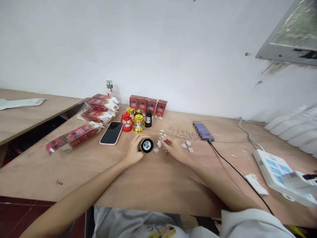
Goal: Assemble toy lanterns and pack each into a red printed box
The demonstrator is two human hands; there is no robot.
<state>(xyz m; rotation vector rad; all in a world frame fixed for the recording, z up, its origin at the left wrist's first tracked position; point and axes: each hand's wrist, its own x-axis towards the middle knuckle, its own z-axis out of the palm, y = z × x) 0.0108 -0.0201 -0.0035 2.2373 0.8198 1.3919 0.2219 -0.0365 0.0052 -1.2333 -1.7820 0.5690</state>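
Note:
My left hand (134, 151) is wrapped round a small dark lantern (147, 145), tipped so that its round base faces me. Inside the dark rim of that base sits a pale disc with a greyish part in it. To the right, my right hand (175, 149) is closed in a pinch over the table; whatever its fingertips hold is too small to make out. Small white plastic pieces (158, 143) lie scattered between the hands, with tiny metal bits (166, 151) under the right fingers. More white pieces (188, 143) lie just beyond the right hand.
Behind my hands stand a red lantern (127, 122), gold lanterns (139, 124) and a black lantern (148, 118). Red boxes (142, 104) line the wall; opened boxes (74, 136) lie left. Phones (111, 133), thin wire-like parts (183, 133), a black cable (230, 168) and a power strip (274, 168) surround them.

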